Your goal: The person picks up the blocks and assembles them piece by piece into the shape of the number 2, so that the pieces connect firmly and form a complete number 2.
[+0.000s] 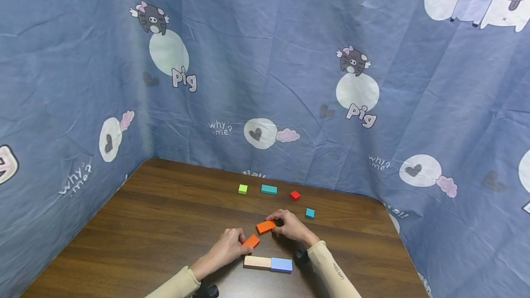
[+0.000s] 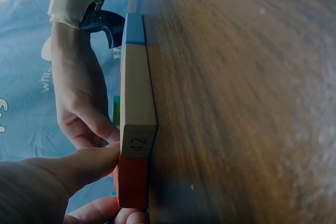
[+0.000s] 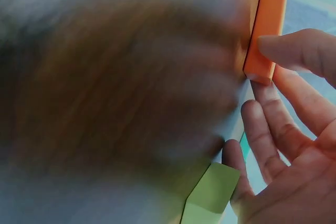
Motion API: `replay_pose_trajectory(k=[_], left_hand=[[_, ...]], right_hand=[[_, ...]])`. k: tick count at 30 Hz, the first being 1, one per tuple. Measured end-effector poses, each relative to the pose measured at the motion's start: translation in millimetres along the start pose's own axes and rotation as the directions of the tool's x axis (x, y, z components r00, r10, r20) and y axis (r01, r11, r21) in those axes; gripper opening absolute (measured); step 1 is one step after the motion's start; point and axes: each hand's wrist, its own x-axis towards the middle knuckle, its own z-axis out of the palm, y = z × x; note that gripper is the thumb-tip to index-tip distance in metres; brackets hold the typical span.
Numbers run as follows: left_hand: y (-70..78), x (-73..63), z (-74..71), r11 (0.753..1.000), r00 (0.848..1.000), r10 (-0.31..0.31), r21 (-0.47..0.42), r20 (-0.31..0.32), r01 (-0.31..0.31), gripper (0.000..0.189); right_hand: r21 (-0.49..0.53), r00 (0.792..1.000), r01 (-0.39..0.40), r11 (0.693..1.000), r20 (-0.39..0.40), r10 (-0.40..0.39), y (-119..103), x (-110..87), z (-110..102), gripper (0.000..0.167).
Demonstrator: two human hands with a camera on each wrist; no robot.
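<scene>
A blue curtain [image 1: 265,91] printed with cartoon pigs and words hangs behind and to the left of a brown wooden bench [image 1: 157,224]. Two cream sleeves reach in over the bench, the left sleeve [image 1: 175,285] and the right sleeve [image 1: 333,270], the right one bearing small lettering.

The left hand [image 1: 225,247] pinches the left orange block [image 1: 251,241] between thumb and fingers. The right hand [image 1: 293,227] holds the right orange block [image 1: 265,227] near its right end, the thumb on one side and fingers on the other. Both orange blocks lie at a slant on the middle of the bench, near each other but apart, the right one farther from the person.

Nearer the person, a pale wood block [image 1: 257,262] and a blue block [image 1: 281,265] lie end to end, touching, just beside the left thumb; in the left wrist view the pale one has dark marks on its end. A teal block [image 1: 269,189] lies toward the back edge. Smallest are three cubes: the lime cube [image 1: 242,189] left of the teal block, the red cube [image 1: 295,195] to its right, and the turquoise cube [image 1: 309,213] beyond the right hand.
</scene>
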Motion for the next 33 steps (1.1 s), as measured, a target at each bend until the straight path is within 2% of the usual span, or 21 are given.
replay_pose_trajectory(k=[15,24,33], left_hand=[[1.1,-0.9,-0.7,1.0,1.0,-0.006,-0.011,-0.001,0.006,0.028],[2.1,-1.7,-0.1,1.0,1.0,-0.006,-0.001,-0.012,0.006,0.029],[2.0,-1.7,-0.7,1.0,1.0,0.003,0.005,-0.011,-0.003,0.028]], right_hand=[[0.036,1.0,-0.016,0.999,0.025,0.015,0.5,-5.3,-2.3,0.034],[0.031,0.998,0.061,0.998,0.012,-0.062,3.4,-7.1,-1.6,0.034],[0.054,0.999,0.005,0.999,0.032,-0.007,-4.0,-7.1,-2.8,0.033]])
